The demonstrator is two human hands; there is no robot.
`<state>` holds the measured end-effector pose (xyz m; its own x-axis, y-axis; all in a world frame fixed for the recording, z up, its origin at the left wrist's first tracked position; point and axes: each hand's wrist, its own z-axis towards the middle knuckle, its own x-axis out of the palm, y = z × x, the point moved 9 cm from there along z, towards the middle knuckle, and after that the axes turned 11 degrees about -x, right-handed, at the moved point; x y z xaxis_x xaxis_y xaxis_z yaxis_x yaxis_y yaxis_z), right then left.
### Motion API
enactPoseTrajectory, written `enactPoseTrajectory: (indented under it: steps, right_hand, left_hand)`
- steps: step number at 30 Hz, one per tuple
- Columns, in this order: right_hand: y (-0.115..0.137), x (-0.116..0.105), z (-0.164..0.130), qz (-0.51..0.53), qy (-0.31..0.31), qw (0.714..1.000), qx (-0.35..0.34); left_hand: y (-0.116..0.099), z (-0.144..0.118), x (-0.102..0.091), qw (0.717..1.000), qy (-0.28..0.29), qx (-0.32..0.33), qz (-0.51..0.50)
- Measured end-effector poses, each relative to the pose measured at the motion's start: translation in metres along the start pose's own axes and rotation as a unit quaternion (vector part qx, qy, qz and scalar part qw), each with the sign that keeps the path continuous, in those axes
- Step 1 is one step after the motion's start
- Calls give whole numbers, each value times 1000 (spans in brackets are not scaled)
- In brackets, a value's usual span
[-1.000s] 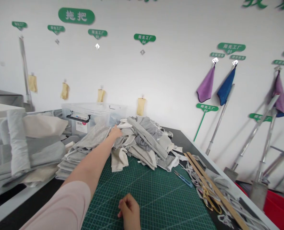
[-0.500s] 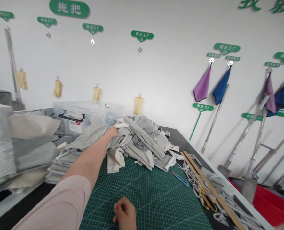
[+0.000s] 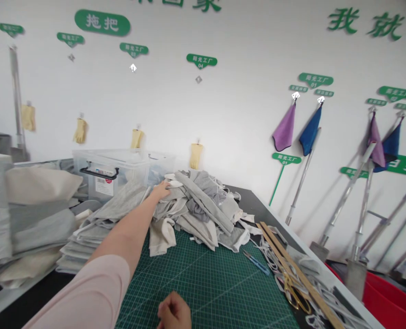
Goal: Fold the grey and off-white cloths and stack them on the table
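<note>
We stretched left hand [image 3: 162, 189] far across table, fingers curled down onto top of loose heap of grey and cream fabric scraps [image 3: 196, 208], apparently gripping one piece; whether fingertips pinched it, we could not tell. Heap sat at far edge of green gridded cutting mat [image 3: 210, 278], beside neat stack of folded grey cloth [image 3: 96, 224]. Right hand [image 3: 173, 314] rested on mat's near edge, fingers closed in loose fist, holding nothing visible, likely bracing our reach. Gold-handled scissors [image 3: 294, 294] and long wooden ruler [image 3: 301, 276] lay at right, well apart from both hands.

Left hand [image 3: 162, 189] outstretched; right hand [image 3: 173, 314] loosely fisted.
</note>
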<state>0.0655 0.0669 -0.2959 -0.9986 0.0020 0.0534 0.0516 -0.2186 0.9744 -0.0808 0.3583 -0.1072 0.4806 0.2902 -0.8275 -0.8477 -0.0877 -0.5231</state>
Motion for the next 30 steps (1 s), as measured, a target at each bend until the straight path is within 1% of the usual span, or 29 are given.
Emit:
enactPoseTrajectory:
  steps: [3,6,8,10,12,15,17,18,20,21,23,26,28,30]
  right_hand:
    - [-7,0,1,-2,-7,1000,10]
    - [-10,0,1,0,-8,1000,17]
    - [-7,-1,1,-2,-5,1000,16]
    - [0,-2,0,-4,-3,1000,9]
    - [8,-3,-1,-7,0,1000,2]
    - [15,-3,-3,-16,10,1000,-2]
    - [15,-3,-3,-19,10,1000,-4]
    - [13,-3,-3,-18,10,1000,-5]
    - [8,-2,-1,-14,14,1000,-6]
    - [5,-1,0,-11,19,1000,-4]
    - [2,1,1,-4,27,1000,-1]
    - [4,1,0,-3,24,1000,1]
    - [8,-1,-1,-10,15,1000,-1]
    - [13,-2,-2,-17,10,1000,-2]
  left_hand:
    - [-7,1,5,1000,16,13,0]
    - [-14,-8,3,999,14,29,13]
    - [-23,-23,4,998,4,50,29]
    - [-40,-46,13,995,0,92,43]
    - [-65,-79,35,985,23,164,54]
    - [-104,-138,84,951,100,287,64]
    - [-119,-170,114,931,146,328,70]
    - [-123,-181,127,927,165,330,69]
    - [-126,-191,145,935,170,305,64]
    - [-125,-190,150,943,165,283,57]
    - [-122,-179,157,961,153,228,36]
    - [-109,-144,158,980,154,127,-14]
    - [-97,-118,157,983,163,63,-56]
    - [-86,-97,157,979,175,13,-102]
